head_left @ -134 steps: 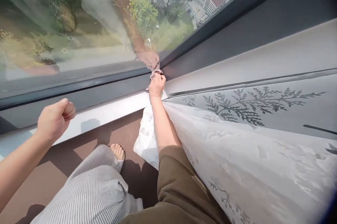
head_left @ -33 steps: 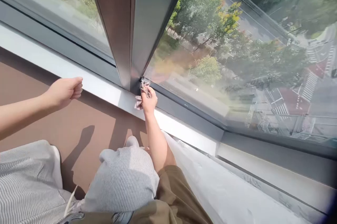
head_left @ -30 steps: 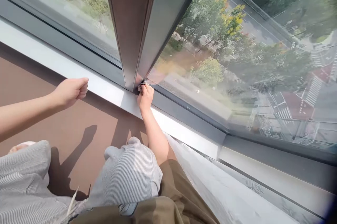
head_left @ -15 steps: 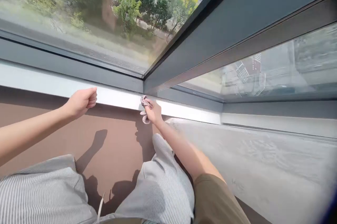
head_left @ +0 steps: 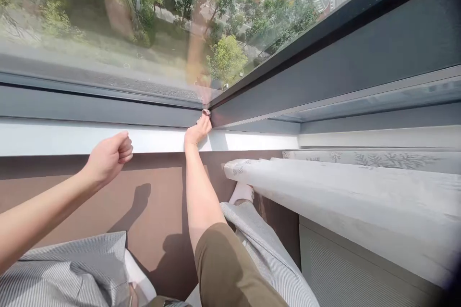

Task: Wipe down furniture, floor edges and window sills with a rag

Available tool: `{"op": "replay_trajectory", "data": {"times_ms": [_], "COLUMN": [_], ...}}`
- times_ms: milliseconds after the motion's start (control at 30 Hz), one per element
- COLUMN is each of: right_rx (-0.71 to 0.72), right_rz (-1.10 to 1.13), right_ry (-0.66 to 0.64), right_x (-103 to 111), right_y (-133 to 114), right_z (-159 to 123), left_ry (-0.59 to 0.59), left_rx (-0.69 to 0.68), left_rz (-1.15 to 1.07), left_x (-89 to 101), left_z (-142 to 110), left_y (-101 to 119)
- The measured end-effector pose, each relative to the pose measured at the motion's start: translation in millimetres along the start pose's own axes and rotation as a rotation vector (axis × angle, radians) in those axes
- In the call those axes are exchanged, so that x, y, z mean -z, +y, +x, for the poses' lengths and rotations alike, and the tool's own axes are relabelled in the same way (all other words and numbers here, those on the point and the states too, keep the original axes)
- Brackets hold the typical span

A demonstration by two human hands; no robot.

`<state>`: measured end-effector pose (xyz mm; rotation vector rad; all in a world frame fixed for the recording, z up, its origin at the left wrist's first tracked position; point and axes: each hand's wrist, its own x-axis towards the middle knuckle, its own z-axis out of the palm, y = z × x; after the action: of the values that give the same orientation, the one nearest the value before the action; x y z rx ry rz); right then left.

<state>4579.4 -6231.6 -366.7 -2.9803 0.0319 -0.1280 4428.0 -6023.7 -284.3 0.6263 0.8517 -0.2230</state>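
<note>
My right hand (head_left: 198,131) reaches into the lower corner of the window frame, its fingers closed on a small bunched cloth (head_left: 206,112). Most of that cloth is hidden by the fingers; a pale, patterned bit shows at the fingertips. It presses where the grey bottom rail (head_left: 108,106) meets the upright post (head_left: 273,86). Off to the left, my left hand (head_left: 111,155) hovers in front of the white sill (head_left: 54,136), curled into a fist with nothing visible in it. Above is the window glass (head_left: 108,67), with faint reflections of my arms.
A white curtain (head_left: 324,187) with a leafy pattern hangs along the right. My legs in striped trousers (head_left: 72,268) are folded on the brown surface (head_left: 162,201) below the sill. A ribbed grey panel (head_left: 345,264) stands at the lower right.
My right hand has moved up with the cloth, from the white sill's edge to the frame corner. My left fist stays much the same. The view has shifted, showing more of the curtain.
</note>
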Motion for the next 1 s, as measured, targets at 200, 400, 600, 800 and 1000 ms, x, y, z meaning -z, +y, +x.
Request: {"op": "replay_trajectory", "data": {"times_ms": [200,400,600,800,1000], "right_rx": [0.374,-0.041,-0.026,0.368,0.486], "right_rz": [0.175,0.17,0.12,0.213,0.251], "right_ry": [-0.239,0.097,0.081,-0.225,-0.258], "right_x": [-25,17,1,-55,-13], "right_y": [-54,4,-14,-124,-33], "right_z": [-43,-15,-20,-98,-35], "left_ry": [0.027,0.071,0.059,0.142,0.114], "left_rx": [-0.022,-0.088,-0.18,-0.218,-0.274], "left_rz": [-0.028,-0.101,-0.001,-0.035,-0.14], "left_x": [10.2,5.2,15.2,8.4,-31.9], "left_z": [-3,-26,-47,-66,-67], "left_y": [-8,1,-1,19,22]}}
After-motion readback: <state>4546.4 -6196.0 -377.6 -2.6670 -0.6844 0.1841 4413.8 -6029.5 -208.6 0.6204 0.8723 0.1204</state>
